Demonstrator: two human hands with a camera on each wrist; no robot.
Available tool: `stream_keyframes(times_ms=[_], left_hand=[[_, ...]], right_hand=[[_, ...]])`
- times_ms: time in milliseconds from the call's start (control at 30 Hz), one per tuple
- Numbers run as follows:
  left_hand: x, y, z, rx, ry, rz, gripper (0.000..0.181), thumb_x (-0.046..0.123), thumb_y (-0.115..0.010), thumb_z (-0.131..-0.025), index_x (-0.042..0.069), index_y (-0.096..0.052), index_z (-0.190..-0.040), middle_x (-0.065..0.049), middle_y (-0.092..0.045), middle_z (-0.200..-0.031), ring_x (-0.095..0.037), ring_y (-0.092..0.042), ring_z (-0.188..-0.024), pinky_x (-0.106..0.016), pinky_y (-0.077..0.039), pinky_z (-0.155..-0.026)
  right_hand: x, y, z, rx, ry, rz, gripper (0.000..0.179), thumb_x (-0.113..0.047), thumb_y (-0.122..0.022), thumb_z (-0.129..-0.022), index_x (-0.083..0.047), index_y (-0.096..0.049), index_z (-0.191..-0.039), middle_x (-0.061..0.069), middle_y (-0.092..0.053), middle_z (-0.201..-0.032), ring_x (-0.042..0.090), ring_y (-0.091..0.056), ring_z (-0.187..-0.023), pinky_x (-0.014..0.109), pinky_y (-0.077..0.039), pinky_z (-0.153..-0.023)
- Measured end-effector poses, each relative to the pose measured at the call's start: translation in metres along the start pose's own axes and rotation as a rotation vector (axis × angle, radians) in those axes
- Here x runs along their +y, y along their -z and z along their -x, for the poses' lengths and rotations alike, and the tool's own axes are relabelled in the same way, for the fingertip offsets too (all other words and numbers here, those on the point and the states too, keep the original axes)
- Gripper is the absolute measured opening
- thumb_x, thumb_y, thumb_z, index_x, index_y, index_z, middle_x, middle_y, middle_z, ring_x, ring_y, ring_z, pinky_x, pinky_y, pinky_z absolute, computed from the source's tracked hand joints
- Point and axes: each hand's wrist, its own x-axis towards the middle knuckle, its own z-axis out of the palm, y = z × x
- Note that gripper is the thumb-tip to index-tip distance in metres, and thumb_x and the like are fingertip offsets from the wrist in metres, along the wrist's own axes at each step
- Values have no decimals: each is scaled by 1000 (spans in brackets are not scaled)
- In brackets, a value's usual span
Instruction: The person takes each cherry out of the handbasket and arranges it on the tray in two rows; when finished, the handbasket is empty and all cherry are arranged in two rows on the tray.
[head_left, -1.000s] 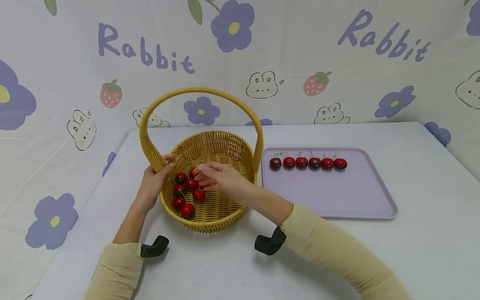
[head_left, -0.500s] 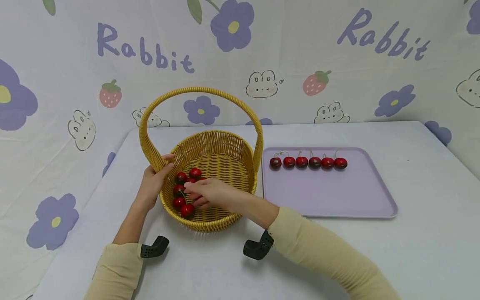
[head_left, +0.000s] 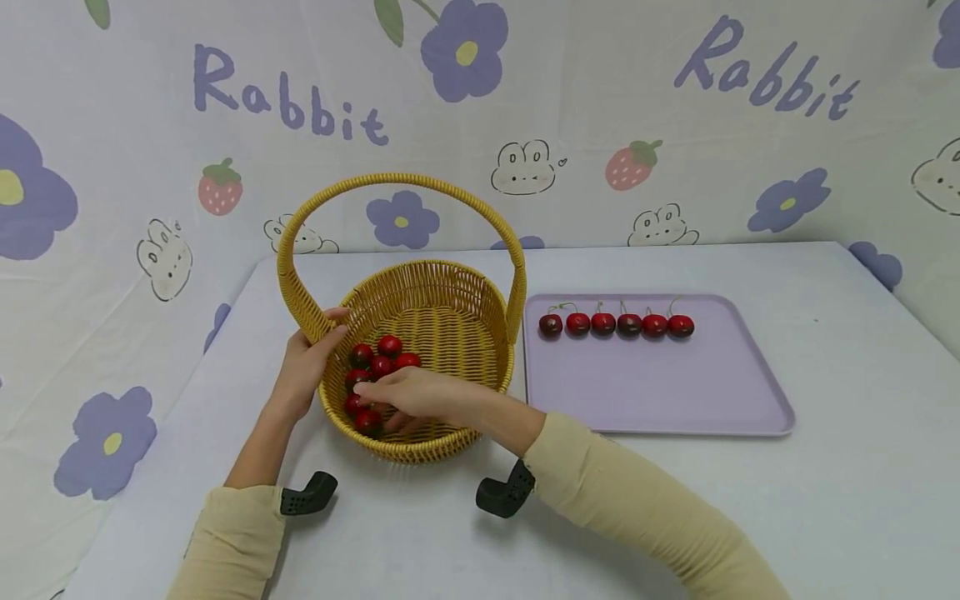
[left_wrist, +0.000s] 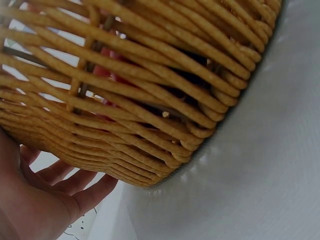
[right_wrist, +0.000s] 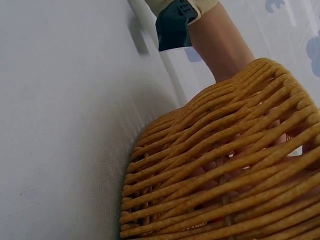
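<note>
A yellow wicker basket with a tall arched handle stands on the table. My left hand grips its left side by the handle's base, thumb over the rim; the left wrist view shows those fingers spread against the outside weave. Several red cherries lie in the basket's left part. My right hand reaches over the near right rim, its fingers among the front cherries, beside a dark red cherry. Its fingertips look apart, and the hand partly covers the fruit. The right wrist view mostly shows the basket wall.
To the right lies a lilac tray with a row of stemmed cherries along its far side. A white cloth covers the table. Behind hangs a printed curtain. Each wrist carries a black camera mount.
My right hand has moved down and left inside the basket, to the front cherries. Those cherries have shifted slightly left. The left hand and the basket have stayed in place.
</note>
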Motion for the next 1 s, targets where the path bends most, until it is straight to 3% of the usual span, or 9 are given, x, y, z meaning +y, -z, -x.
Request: stream_keyframes(times_ms=[233,567,800,900,1000], left_hand=[[1,1,1,2,1,-2,44,23,-46,-102,1,-44,-139,-18,-41,-140,-31,-40,-125,-45,-30,-103],[2,1,1,3,1,-10,43,24,-47,-102,1,-45,-138,-17,-42,-140,-28,-40,-124,-44,-29,-103],[3,0,2,6,15,-15,43,23,-47,-101,1,-45,-138,-18,-41,-140,-28,-40,-125,-43,-29,-104],[3,0,1,7,16,-19,43,23,-47,-101,1,-45,-138,-18,-41,-141,-29,-39,-127,-44,-28,-104],[3,0,1,7,11,-18,42,22,-46,-101,0,-45,-138,-18,-40,-141,-29,-37,-128,-46,-27,-105]], right_hand=[[-1,-3,-4,-41,25,103,38,-39,-54,-97,-12,-63,-122,2,-59,-98,18,-59,-85,31,-52,-73],[1,3,2,-58,105,78,18,-20,-70,-89,-10,-63,-102,9,-62,-88,20,-61,-71,34,-53,-72],[2,19,11,-49,152,-80,39,-10,-71,-87,-3,-55,-121,13,-60,-95,32,-67,-79,38,-54,-72],[3,28,17,-66,176,-99,49,-11,-71,-87,-3,-50,-131,14,-60,-99,31,-68,-82,39,-54,-75],[4,38,23,-107,205,-104,47,-11,-68,-90,-3,-51,-133,12,-62,-105,29,-68,-88,39,-52,-80]])
